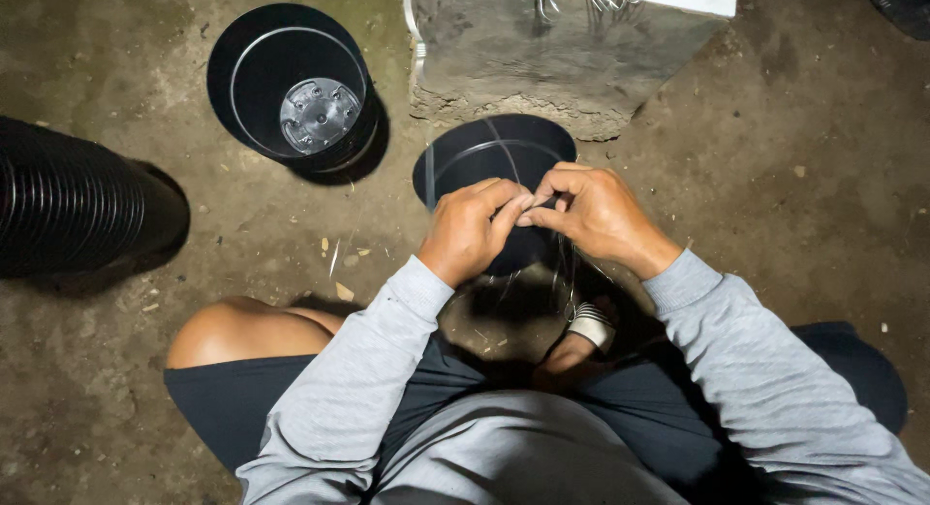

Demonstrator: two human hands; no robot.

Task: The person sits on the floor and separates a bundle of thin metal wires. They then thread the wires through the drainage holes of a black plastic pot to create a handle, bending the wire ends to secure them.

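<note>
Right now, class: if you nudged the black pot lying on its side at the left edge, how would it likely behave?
The ribbed pot would probably roll, since it lies on its round side. It looks like thin plastic, so likely light and slightly flexible. The rough dirt floor may slow it.

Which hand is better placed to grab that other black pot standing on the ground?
Probably the left hand. The spare black pot stands up and to the left, on that hand's side. The right hand would have to cross over the pot they work over. Both hands now pinch thin wire.
</note>
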